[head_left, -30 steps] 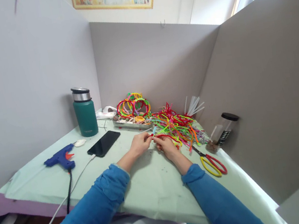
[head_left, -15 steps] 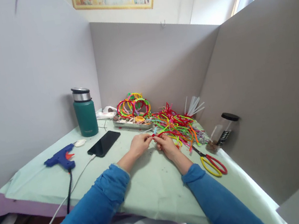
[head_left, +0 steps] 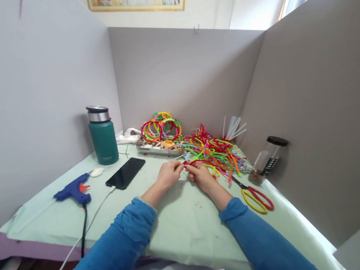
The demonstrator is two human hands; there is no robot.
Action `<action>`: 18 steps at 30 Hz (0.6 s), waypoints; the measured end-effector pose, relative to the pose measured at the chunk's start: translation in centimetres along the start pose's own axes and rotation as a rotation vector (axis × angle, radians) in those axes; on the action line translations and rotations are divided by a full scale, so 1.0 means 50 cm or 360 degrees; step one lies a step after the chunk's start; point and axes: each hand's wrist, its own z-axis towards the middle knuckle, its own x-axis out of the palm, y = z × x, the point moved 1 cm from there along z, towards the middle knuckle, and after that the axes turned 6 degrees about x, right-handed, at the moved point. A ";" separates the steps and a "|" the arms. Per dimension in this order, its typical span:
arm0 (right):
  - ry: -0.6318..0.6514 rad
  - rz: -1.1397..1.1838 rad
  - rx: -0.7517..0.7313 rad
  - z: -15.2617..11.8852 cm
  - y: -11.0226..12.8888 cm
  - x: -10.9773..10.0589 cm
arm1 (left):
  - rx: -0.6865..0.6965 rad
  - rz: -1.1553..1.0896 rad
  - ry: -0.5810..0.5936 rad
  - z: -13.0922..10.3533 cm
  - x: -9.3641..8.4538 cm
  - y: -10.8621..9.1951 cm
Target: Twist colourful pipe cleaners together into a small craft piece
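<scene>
My left hand [head_left: 170,174] and my right hand [head_left: 202,176] meet fingertip to fingertip over the middle of the table. Both pinch a red pipe cleaner [head_left: 185,163], of which only a short piece shows between the fingers. Just beyond the fingertips is a small light-blue piece [head_left: 187,157]; whether it is attached to the red one I cannot tell. Behind my right hand spreads a heap of coloured pipe cleaners [head_left: 215,147]. Scissors [head_left: 254,196] with one yellow and one red handle lie right of my right wrist.
A metal tray [head_left: 158,150] with bits and coloured pipe-cleaner rings [head_left: 161,126] stands behind. Leftward are a green flask [head_left: 103,141], a black phone [head_left: 126,173] on a white cable and a blue glue gun [head_left: 73,189]. Glue sticks [head_left: 234,127] and a clear jar [head_left: 269,159] are right.
Almost nothing differs. Both hands stay in the same pinch on the red pipe cleaner, and the view has shifted very slightly.
</scene>
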 end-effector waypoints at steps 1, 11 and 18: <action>0.0001 -0.0003 0.0000 0.000 0.001 0.000 | 0.0015 -0.0008 0.0005 0.000 0.000 -0.001; 0.0027 0.0031 -0.0006 0.003 0.002 0.000 | 0.0168 -0.0172 0.0095 -0.004 0.000 -0.008; 0.0027 0.0005 -0.0048 0.004 0.000 -0.001 | 0.0154 -0.0171 0.0081 -0.003 0.002 -0.008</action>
